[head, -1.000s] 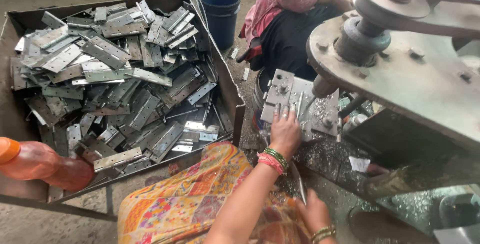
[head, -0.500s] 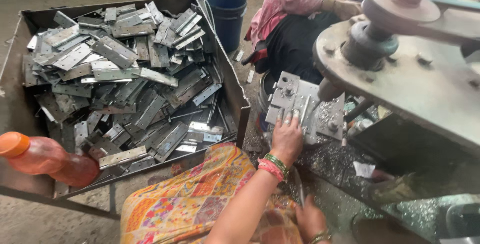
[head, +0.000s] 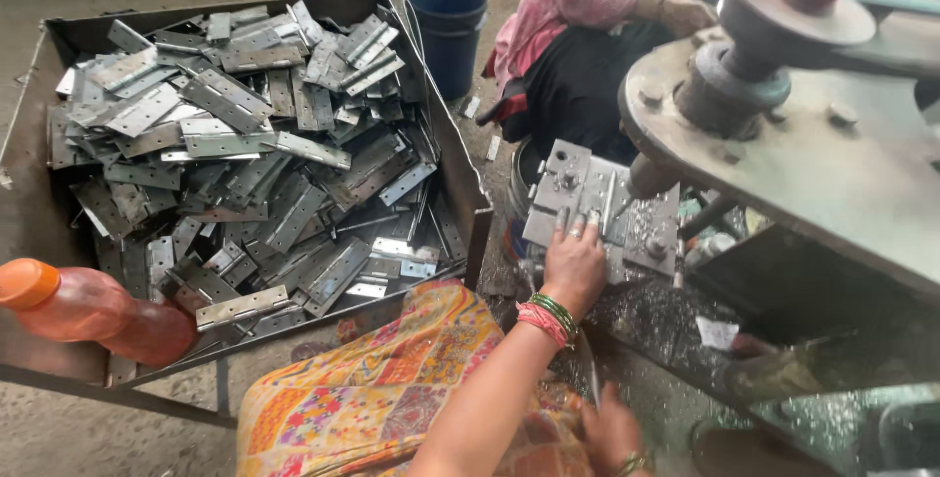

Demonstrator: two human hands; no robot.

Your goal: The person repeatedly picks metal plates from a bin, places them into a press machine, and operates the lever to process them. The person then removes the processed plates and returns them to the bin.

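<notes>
My left hand point(head: 575, 263), with red and green bangles at the wrist, lies with its fingers spread flat on a grey metal die plate point(head: 641, 232) under the press head point(head: 729, 95). It grips nothing that I can see. My right hand point(head: 612, 430) is low at the bottom edge, next to a thin metal rod point(head: 590, 379). Whether its fingers close on the rod is hidden. A patterned orange cloth point(head: 392, 389) covers my lap.
A large metal tray point(head: 480, 217) at the left holds several flat steel hinge pieces point(head: 255, 164). An orange plastic bottle point(head: 88, 310) lies at its near corner. Another person point(head: 587, 36) sits beyond the press beside a blue bucket point(head: 448, 26). Metal shavings cover the machine bed point(head: 666, 325).
My left hand has stayed on the die plate, shifting only slightly. My right hand has remained low near the bottom edge.
</notes>
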